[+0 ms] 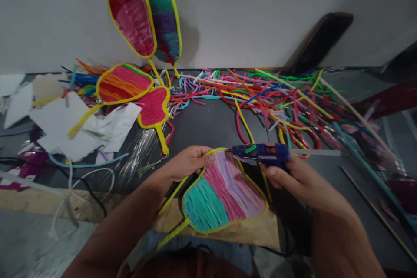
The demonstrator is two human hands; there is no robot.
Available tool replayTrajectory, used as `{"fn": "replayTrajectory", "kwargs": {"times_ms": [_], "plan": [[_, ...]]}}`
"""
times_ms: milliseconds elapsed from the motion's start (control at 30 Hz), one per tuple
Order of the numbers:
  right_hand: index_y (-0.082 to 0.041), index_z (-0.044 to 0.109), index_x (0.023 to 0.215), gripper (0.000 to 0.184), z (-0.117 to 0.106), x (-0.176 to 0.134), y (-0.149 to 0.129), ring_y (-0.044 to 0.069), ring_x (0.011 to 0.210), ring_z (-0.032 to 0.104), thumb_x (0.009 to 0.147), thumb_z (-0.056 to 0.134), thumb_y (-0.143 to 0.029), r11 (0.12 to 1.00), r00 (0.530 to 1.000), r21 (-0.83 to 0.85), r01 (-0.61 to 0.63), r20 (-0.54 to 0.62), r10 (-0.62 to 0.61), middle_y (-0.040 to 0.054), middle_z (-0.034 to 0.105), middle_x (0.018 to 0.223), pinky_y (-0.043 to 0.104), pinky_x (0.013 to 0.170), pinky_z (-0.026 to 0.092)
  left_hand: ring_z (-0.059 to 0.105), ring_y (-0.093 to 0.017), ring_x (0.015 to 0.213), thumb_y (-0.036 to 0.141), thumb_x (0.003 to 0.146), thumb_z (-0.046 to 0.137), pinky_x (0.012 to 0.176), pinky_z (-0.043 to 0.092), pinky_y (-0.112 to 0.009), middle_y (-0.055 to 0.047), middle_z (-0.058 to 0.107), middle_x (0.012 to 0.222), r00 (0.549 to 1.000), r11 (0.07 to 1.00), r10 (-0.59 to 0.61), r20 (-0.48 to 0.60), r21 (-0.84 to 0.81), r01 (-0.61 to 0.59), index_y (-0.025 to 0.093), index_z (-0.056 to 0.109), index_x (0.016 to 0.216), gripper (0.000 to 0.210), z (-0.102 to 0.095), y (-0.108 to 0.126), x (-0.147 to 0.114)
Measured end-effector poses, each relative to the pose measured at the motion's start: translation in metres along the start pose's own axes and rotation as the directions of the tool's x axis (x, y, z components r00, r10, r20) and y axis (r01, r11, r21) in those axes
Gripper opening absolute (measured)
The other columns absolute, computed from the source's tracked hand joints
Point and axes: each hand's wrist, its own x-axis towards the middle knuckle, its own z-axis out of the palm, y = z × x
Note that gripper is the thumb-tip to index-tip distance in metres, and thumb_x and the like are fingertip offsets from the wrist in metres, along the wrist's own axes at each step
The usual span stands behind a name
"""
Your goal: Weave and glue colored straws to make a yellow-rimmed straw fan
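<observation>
My left hand [192,163] pinches the top edge of a fan-shaped piece [208,204], filled with teal, pink and lilac pipe cleaners. A yellow pipe-cleaner border runs round it, and its yellow handle points down and left. In my right hand [293,173] is a dark blue hot glue gun [260,152], with a pale glue stick [316,152] coming out of its back. The gun's nozzle is at the fan's upper edge, close to my left fingers. Whether it touches the fan, I cannot tell.
Two finished-looking fans [133,17] lean upright on the wall. A striped orange-pink fan [125,83] and a small pink fan [154,106] lie at left by white paper scraps [65,121]. Loose pipe cleaners [228,89] pile along the back. A phone [321,41] leans at right.
</observation>
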Motion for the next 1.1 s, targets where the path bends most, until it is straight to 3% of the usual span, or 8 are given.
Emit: {"fn": "replayTrajectory", "kwargs": {"times_ms": [833, 900, 967, 1100], "plan": [[-0.021, 0.054, 0.088, 0.032, -0.011, -0.007, -0.004, 0.012, 0.047, 0.048, 0.090, 0.049, -0.053, 0.995, 0.997, -0.077, 0.057, -0.047, -0.061, -0.0016, 0.051, 0.059, 0.022, 0.041, 0.041, 0.036, -0.006, 0.053, 0.058, 0.076, 0.065, 0.046, 0.025, -0.018, 0.004, 0.050, 0.065, 1.000, 1.000, 0.004, 0.002, 0.007, -0.004, 0.012, 0.064, 0.090, 0.048, -0.001, 0.000, 0.001], [-0.021, 0.055, 0.090, 0.031, -0.011, -0.006, 0.001, 0.012, 0.048, 0.050, 0.091, 0.047, -0.050, 0.996, 0.991, -0.076, 0.050, -0.116, -0.058, -0.0007, 0.053, 0.061, 0.023, 0.043, 0.041, 0.036, -0.006, 0.053, 0.059, 0.077, 0.064, 0.047, 0.026, -0.018, 0.003, 0.050, 0.065, 1.000, 1.000, 0.012, 0.000, 0.013, -0.012, 0.012, 0.065, 0.091, 0.049, -0.001, 0.000, 0.001], [-0.020, 0.057, 0.092, 0.030, -0.011, -0.001, 0.007, 0.015, 0.053, 0.053, 0.093, 0.044, -0.047, 0.986, 0.962, -0.162, 0.029, -0.264, -0.072, 0.0012, 0.056, 0.065, 0.026, 0.048, 0.043, 0.036, -0.006, 0.052, 0.060, 0.076, 0.064, 0.047, 0.026, -0.018, 0.003, 0.051, 0.065, 1.000, 1.000, 0.011, 0.002, 0.022, -0.012, 0.012, 0.066, 0.093, 0.051, -0.001, 0.000, 0.001], [-0.018, 0.054, 0.120, 0.039, -0.010, 0.014, 0.022, 0.026, 0.083, 0.062, 0.089, 0.050, -0.042, 0.865, 0.808, -0.481, -0.139, -0.560, -0.181, 0.0110, 0.065, 0.096, 0.036, 0.068, 0.048, 0.036, -0.007, 0.053, 0.059, 0.077, 0.064, 0.048, 0.028, -0.018, 0.003, 0.051, 0.064, 0.999, 0.999, -0.003, 0.039, 0.053, 0.001, 0.012, 0.066, 0.093, 0.050, -0.001, -0.001, -0.001]]}}
